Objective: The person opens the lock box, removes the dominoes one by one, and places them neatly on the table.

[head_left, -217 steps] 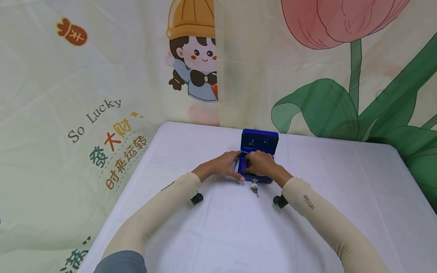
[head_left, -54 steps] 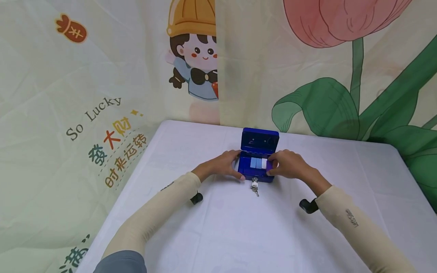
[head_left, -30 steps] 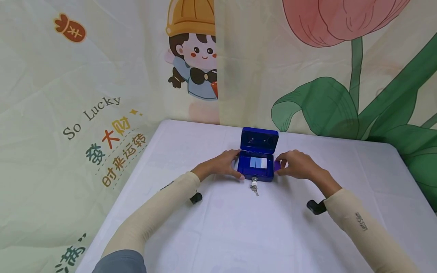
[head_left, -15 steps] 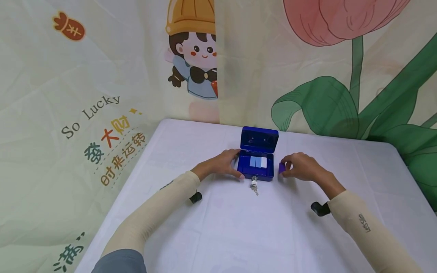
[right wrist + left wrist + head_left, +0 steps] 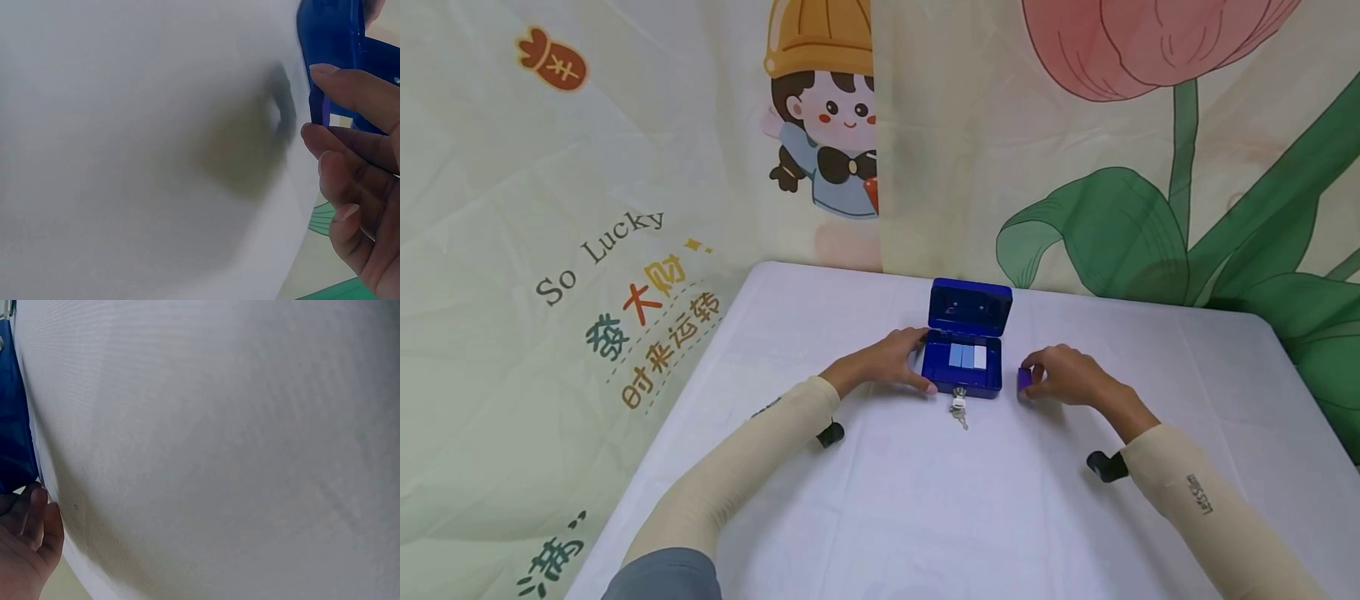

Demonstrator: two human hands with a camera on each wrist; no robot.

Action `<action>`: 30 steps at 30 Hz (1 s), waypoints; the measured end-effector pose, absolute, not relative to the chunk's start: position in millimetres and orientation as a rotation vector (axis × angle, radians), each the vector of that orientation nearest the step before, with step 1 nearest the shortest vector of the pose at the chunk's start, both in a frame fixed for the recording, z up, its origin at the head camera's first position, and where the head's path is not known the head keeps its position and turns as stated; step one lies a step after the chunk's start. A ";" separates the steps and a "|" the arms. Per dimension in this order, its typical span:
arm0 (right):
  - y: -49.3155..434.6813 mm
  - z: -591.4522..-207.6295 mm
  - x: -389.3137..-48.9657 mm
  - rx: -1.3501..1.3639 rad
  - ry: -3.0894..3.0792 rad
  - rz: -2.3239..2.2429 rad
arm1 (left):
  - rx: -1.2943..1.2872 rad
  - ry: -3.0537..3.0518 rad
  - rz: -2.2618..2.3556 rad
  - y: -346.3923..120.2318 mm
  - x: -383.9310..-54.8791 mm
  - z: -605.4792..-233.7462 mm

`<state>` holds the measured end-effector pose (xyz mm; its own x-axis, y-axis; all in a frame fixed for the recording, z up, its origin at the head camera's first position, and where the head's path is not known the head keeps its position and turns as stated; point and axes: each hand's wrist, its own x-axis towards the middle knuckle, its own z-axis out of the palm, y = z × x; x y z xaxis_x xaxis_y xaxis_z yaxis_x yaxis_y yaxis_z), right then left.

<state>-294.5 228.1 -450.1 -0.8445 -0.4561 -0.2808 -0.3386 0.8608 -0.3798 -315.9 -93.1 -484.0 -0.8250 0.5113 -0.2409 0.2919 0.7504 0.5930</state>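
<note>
On the table stands a small blue cash box (image 5: 936,368), its lid (image 5: 970,307) raised. Two light blue blocks (image 5: 962,356) and a white block (image 5: 981,357) lie side by side inside. My left hand (image 5: 895,360) holds the box by its left side, thumb at the front corner and fingers towards the back; the left wrist view shows only the box's corner (image 5: 12,425). To the right of the box, my right hand (image 5: 1067,377) pinches a flat purple block (image 5: 1024,381) between thumb and index finger, close over the tabletop. The other fingers are loosely bent.
A key ring with keys (image 5: 959,408) hangs from the lock at the box's front and lies on the white tablecloth (image 5: 925,500). Behind the table hangs a printed cloth backdrop (image 5: 940,167). Black wrist cameras (image 5: 1107,467) stick out under both sleeves.
My right hand was inside the box; it has since come out over the right wall with the purple block, then moved right and slightly towards me. My left hand stays at the box.
</note>
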 end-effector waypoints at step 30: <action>227.5 -462.7 -290.4 -0.587 2.688 -0.413 | 0.605 2.556 0.781 -93.4 -315.4 -483.5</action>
